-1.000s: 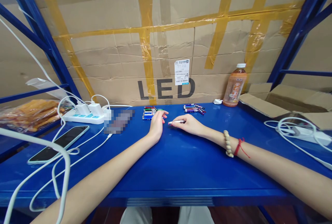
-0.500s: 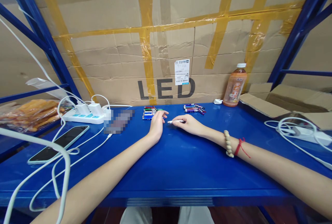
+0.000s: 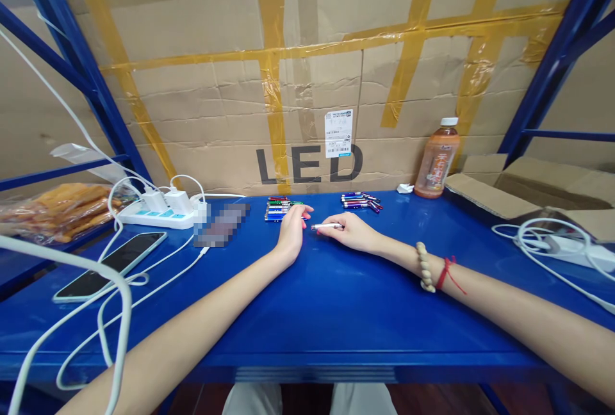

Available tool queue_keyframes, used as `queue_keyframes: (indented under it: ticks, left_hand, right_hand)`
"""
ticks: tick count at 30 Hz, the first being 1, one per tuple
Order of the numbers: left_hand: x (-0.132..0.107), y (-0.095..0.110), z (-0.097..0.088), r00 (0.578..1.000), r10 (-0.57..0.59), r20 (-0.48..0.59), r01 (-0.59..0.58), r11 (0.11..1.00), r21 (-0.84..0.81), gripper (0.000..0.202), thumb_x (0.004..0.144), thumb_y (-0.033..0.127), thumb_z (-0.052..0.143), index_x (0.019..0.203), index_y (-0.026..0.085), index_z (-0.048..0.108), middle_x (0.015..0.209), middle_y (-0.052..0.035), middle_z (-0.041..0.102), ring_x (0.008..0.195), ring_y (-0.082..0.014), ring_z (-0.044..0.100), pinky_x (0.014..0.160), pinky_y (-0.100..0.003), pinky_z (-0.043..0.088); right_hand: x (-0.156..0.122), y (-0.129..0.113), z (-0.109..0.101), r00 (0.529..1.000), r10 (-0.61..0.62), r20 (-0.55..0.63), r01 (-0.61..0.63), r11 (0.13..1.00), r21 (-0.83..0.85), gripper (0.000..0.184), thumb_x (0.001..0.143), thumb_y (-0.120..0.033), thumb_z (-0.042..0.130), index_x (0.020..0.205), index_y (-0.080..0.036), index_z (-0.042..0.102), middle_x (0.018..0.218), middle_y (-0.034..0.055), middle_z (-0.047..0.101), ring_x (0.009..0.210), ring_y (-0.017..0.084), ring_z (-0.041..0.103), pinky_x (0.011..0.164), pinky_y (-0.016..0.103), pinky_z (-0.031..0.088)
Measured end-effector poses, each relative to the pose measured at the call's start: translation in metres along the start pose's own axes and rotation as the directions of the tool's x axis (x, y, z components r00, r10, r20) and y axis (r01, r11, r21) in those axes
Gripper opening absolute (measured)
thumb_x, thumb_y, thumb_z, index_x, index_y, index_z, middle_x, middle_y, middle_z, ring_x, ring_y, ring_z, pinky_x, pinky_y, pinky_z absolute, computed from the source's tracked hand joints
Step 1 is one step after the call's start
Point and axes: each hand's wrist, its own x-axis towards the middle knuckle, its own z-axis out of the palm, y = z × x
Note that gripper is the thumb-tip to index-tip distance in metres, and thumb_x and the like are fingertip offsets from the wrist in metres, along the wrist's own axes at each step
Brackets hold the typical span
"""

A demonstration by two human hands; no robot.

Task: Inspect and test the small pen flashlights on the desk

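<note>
My right hand [image 3: 353,230] pinches a silver pen-shaped tube [image 3: 327,227] low over the blue tabletop [image 3: 307,312], its tip pointing left. Facing it, my left hand [image 3: 292,234] rests on its outer edge with loosely curved fingers apart and no object visible in them. Just behind the left hand lies a row of slim metallic tubes [image 3: 276,215] in blue, silver, green and red, partly covered by the fingers. A second group of similar blue, silver and dark red tubes [image 3: 358,202] lies beyond my right hand.
A power strip [image 3: 158,216] with plugs and white cables stands at left, near a phone [image 3: 110,266]. At right are an orange drink bottle [image 3: 436,162], an opened cardboard box [image 3: 542,194] and a white adapter [image 3: 581,252]. A large cardboard sheet [image 3: 216,114] closes the back.
My hands barely move; the silver tube stays in my right hand and shows slightly more clearly. The view has shifted a touch.
</note>
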Motion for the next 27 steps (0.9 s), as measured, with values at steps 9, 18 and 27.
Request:
queue_keyframes:
  ticks: [9, 18, 27]
  left_hand:
    - [-0.0032, 0.0033, 0.0003, 1.000, 0.025, 0.001, -0.025, 1.000, 0.011, 0.024, 0.074, 0.024, 0.037, 0.070, 0.015, 0.059, 0.071, -0.0006, 0.051, 0.058, -0.0084, 0.042, 0.054, -0.021, 0.032]
    - [-0.0042, 0.0047, 0.0002, 1.000, 0.026, 0.008, -0.026, 1.000, 0.011, 0.024, 0.074, 0.024, 0.037, 0.070, 0.015, 0.059, 0.070, -0.0004, 0.049, 0.057, -0.0086, 0.041, 0.053, -0.021, 0.031]
    - [-0.0040, 0.0040, -0.0001, 1.000, 0.024, 0.014, -0.024, 1.000, 0.000, 0.024, 0.074, 0.023, 0.037, 0.070, 0.016, 0.059, 0.070, -0.0007, 0.049, 0.057, -0.0087, 0.041, 0.052, -0.020, 0.031]
  right_hand:
    - [0.0004, 0.0001, 0.0009, 0.999, 0.033, 0.034, -0.035, 0.998, 0.056, 0.042, 0.076, -0.052, 0.051, 0.080, -0.014, 0.068, 0.071, 0.0026, 0.064, 0.062, 0.013, 0.052, 0.055, 0.022, 0.035]
    - [-0.0001, -0.0002, 0.0030, 1.000, 0.030, -0.005, -0.030, 0.999, 0.035, 0.045, 0.076, -0.056, 0.050, 0.072, -0.013, 0.066, 0.066, 0.0020, 0.062, 0.060, 0.012, 0.050, 0.054, 0.022, 0.034]
    - [-0.0009, -0.0042, 0.0000, 1.000, -0.014, 0.018, 0.013, 0.998, 0.069, 0.045, 0.080, -0.052, 0.047, 0.073, -0.013, 0.068, 0.070, 0.0037, 0.065, 0.065, 0.014, 0.055, 0.061, 0.023, 0.039]
